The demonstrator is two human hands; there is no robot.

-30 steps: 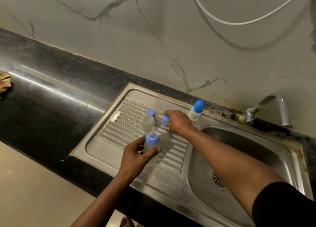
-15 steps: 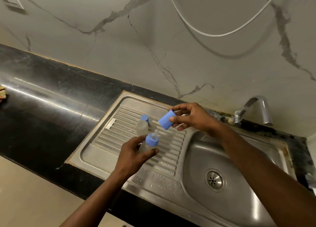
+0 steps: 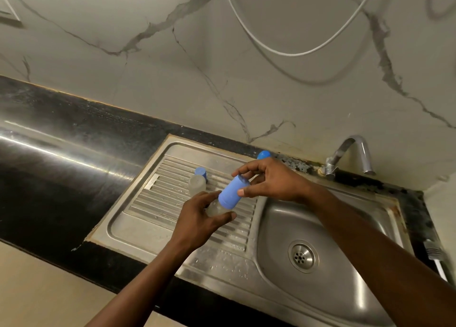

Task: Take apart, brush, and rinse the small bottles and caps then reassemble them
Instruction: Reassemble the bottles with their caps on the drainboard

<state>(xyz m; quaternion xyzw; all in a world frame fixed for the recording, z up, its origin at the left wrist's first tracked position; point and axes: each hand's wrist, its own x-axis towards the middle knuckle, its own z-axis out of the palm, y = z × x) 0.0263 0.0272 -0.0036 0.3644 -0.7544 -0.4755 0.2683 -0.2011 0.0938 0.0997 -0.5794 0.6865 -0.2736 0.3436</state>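
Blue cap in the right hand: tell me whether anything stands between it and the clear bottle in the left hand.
Nothing visible does. The blue cylindrical plastic cap, pinched by the right hand, meets the top of the small clear plastic bottle gripped by the left hand; whether it is seated cannot be told.

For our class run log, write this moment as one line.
left hand: grips clear bottle | right hand: pinches blue cap at bottle's top | where: above drainboard | step: recapping
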